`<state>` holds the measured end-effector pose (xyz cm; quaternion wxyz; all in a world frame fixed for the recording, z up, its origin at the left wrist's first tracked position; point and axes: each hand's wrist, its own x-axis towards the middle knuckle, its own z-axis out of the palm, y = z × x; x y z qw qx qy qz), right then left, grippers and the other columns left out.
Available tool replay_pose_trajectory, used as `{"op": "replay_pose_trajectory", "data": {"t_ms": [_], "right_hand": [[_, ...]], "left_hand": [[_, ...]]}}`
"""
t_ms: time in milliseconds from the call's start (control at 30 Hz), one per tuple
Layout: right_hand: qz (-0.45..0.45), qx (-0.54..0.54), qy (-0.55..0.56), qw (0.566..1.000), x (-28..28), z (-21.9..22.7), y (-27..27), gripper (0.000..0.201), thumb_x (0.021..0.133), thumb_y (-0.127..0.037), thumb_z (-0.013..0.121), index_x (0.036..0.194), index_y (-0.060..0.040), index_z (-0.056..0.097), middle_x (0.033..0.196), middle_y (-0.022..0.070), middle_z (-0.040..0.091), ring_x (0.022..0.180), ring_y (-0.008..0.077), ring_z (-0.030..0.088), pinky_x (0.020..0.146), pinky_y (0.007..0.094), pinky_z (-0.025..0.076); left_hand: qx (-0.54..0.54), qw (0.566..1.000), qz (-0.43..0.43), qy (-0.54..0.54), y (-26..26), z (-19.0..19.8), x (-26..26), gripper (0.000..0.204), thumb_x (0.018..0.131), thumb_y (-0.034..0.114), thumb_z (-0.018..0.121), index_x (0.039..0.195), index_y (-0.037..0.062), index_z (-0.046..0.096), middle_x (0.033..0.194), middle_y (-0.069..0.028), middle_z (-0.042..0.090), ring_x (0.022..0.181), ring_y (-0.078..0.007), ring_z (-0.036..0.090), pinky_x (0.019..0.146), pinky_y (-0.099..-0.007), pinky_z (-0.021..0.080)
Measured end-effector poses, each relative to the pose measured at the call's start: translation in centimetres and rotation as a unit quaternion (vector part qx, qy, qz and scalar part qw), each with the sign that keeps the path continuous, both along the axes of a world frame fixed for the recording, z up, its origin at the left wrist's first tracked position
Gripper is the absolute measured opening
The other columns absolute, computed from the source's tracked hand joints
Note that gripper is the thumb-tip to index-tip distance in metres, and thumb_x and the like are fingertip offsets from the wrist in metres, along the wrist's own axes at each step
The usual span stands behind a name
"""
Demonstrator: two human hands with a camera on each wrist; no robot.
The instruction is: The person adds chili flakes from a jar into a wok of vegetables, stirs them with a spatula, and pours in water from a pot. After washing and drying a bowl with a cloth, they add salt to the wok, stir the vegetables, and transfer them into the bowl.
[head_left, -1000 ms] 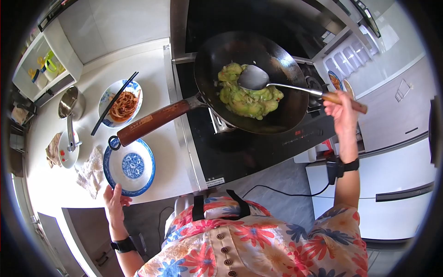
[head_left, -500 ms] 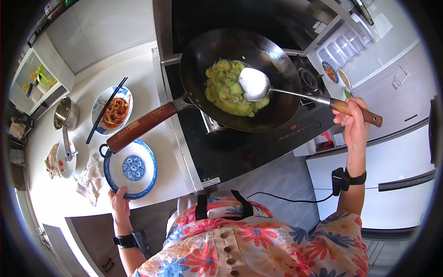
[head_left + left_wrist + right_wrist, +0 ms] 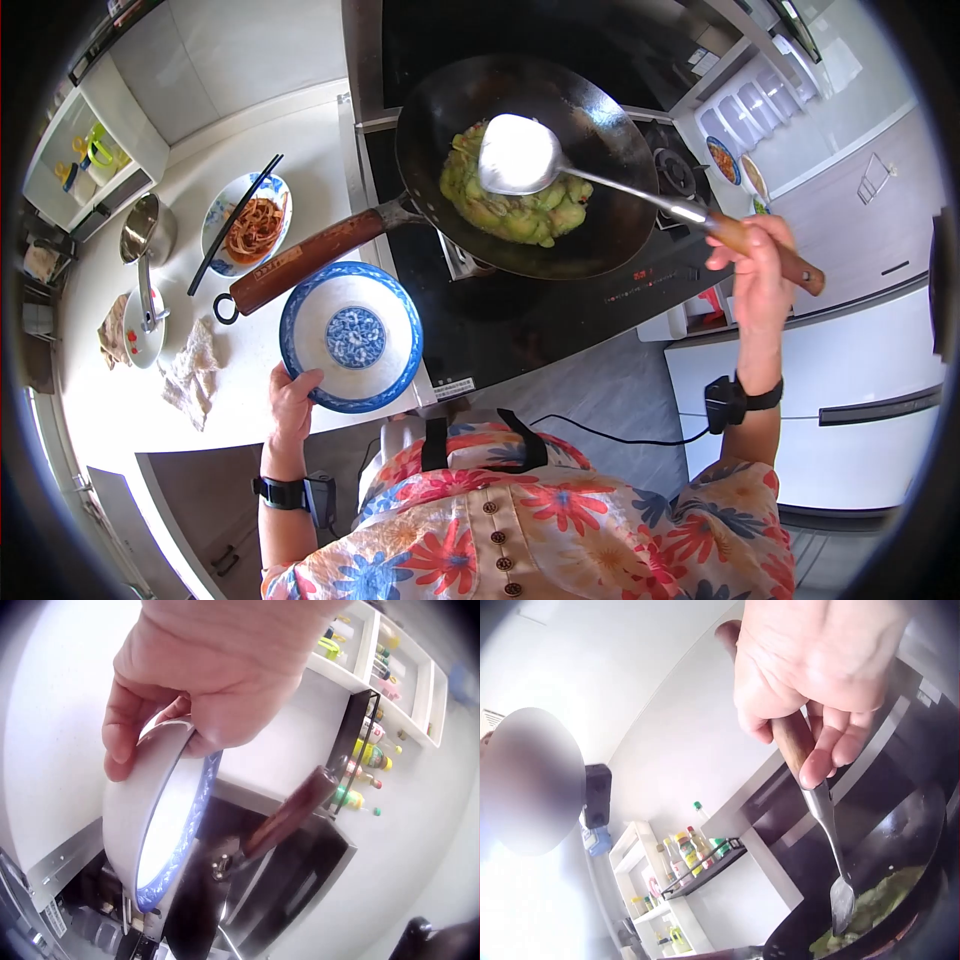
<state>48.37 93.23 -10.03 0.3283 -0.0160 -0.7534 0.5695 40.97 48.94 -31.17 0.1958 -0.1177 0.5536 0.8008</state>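
Note:
My left hand [image 3: 291, 402] grips a blue-and-white bowl [image 3: 390, 335] by its near left rim. In the left wrist view the thumb lies over the bowl's edge [image 3: 196, 817] and the fingers bend against its outer wall. My right hand [image 3: 762, 280] holds the wooden handle of a metal spatula [image 3: 640, 192]. The spatula's bright blade overlaps the green sliced vegetable [image 3: 540, 220] in the wok [image 3: 615, 140]; in the right wrist view its tip [image 3: 843, 907] is at the food. The wok sits on the stove, its wooden handle [image 3: 320, 255] pointing left, past the bowl.
Left of the wok handle, a bowl of reddish strips [image 3: 255, 232] bears black chopsticks [image 3: 235, 225]. Farther left are a metal ladle [image 3: 146, 235], a small white dish [image 3: 147, 340] and a crumpled cloth [image 3: 192, 375]. Filled dishes [image 3: 722, 160] stand beyond the stove's right side.
The left hand has taken hold of the blue-and-white bowl and moved it right, from the counter toward the stove. The spatula blade has shifted over the vegetable, and the right hand has moved slightly.

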Motion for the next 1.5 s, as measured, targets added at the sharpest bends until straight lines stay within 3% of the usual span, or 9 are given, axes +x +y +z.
{"op": "replay_pose_trajectory", "data": {"t_ms": [333, 433, 500, 667, 900, 1067, 1267, 1433, 1500], "right_hand": [[-0.033, 0.077, -0.047, 0.995, -1.0, -0.9, -0.1, 0.014, 0.083, -0.011, 0.055, 0.088, 0.0023, 0.052, 0.076, 0.0121, 0.059, 0.055, 0.0168, 0.06, 0.054, 0.024, 0.05], [-0.036, 0.051, -0.039, 0.997, -1.2, -0.4, 1.1, 0.014, 0.084, -0.011, 0.054, 0.09, 0.0017, 0.053, 0.078, 0.0127, 0.06, 0.056, 0.0177, 0.061, 0.054, 0.0243, 0.051], [-0.039, 0.033, -0.033, 0.998, -1.6, -0.9, 0.5, 0.014, 0.084, -0.01, 0.054, 0.09, 0.0018, 0.052, 0.078, 0.0128, 0.06, 0.056, 0.0178, 0.061, 0.054, 0.0244, 0.051], [0.0, 0.016, -0.051, 0.999, -1.6, -0.9, 0.8, 0.015, 0.083, -0.01, 0.054, 0.091, 0.0025, 0.052, 0.079, 0.0138, 0.06, 0.055, 0.0186, 0.061, 0.055, 0.025, 0.051], [-0.121, 0.107, -0.035, 0.986, -0.2, 0.9, 2.7, 0.016, 0.082, -0.011, 0.056, 0.09, 0.0027, 0.052, 0.074, 0.0107, 0.058, 0.053, 0.016, 0.059, 0.055, 0.0248, 0.049], [-0.079, 0.055, -0.047, 0.994, 0.8, 1.0, 2.1, 0.014, 0.081, -0.01, 0.057, 0.087, 0.0024, 0.053, 0.073, 0.0094, 0.058, 0.054, 0.0142, 0.058, 0.055, 0.0232, 0.047], [-0.149, 0.189, -0.095, 0.966, 0.1, 4.3, 2.7, 0.017, 0.083, -0.014, 0.056, 0.087, 0.0016, 0.053, 0.071, 0.0097, 0.059, 0.054, 0.0119, 0.057, 0.053, 0.0217, 0.046], [-0.112, -0.011, -0.123, 0.986, -0.9, 3.8, 1.8, 0.019, 0.081, -0.016, 0.058, 0.089, 0.0004, 0.054, 0.072, 0.01, 0.058, 0.049, 0.0161, 0.058, 0.05, 0.024, 0.049], [-0.068, 0.025, -0.088, 0.994, -1.2, 2.8, 1.4, 0.019, 0.081, -0.015, 0.058, 0.09, 0.0015, 0.053, 0.073, 0.01, 0.058, 0.05, 0.0171, 0.059, 0.051, 0.0238, 0.048]], "left_hand": [[-0.028, 0.999, -0.006, 0.022, 1.0, 0.2, 0.7, 0.031, 0.069, 0.001, 0.052, 0.1, -0.0059, 0.054, 0.089, -0.011, 0.061, 0.073, -0.0152, 0.058, 0.063, -0.0237, 0.047], [-0.034, 0.999, -0.025, 0.014, 0.2, 0.1, 0.7, 0.034, 0.07, 0.0, 0.051, 0.104, -0.007, 0.052, 0.096, -0.0138, 0.06, 0.085, -0.02, 0.059, 0.076, -0.0284, 0.048], [-0.037, 0.999, -0.003, 0.027, 0.6, 0.1, 0.8, 0.03, 0.069, 0.002, 0.051, 0.099, -0.0049, 0.054, 0.087, -0.0097, 0.061, 0.072, -0.0141, 0.058, 0.059, -0.0224, 0.046], [-0.051, 0.998, -0.021, 0.025, 0.3, 0.1, 0.5, 0.031, 0.07, 0.003, 0.052, 0.099, -0.0039, 0.055, 0.087, -0.0089, 0.061, 0.069, -0.0125, 0.057, 0.057, -0.0215, 0.044], [-0.072, 0.995, -0.002, 0.064, 1.1, 0.6, 0.5, 0.032, 0.07, 0.007, 0.053, 0.099, -0.0033, 0.055, 0.082, -0.0064, 0.061, 0.06, -0.0082, 0.053, 0.05, -0.0182, 0.04], [-0.081, 0.995, -0.028, 0.053, 0.9, 1.1, 0.1, 0.03, 0.07, 0.008, 0.053, 0.098, -0.0029, 0.055, 0.078, -0.0059, 0.061, 0.055, -0.0073, 0.051, 0.046, -0.0176, 0.038], [-0.073, 0.995, -0.029, 0.058, 1.3, 1.2, -0.1, 0.029, 0.07, 0.009, 0.054, 0.097, -0.0022, 0.055, 0.075, -0.006, 0.061, 0.051, -0.0069, 0.05, 0.042, -0.0173, 0.037], [-0.074, 0.994, -0.05, 0.058, 1.5, 1.7, -0.1, 0.03, 0.07, 0.01, 0.054, 0.097, -0.0024, 0.054, 0.075, -0.0065, 0.061, 0.051, -0.0072, 0.051, 0.042, -0.0173, 0.039], [-0.072, 0.995, -0.043, 0.062, 1.7, 1.9, 0.0, 0.03, 0.07, 0.01, 0.054, 0.098, -0.0027, 0.054, 0.075, -0.007, 0.061, 0.051, -0.0076, 0.052, 0.041, -0.0174, 0.039]]}}
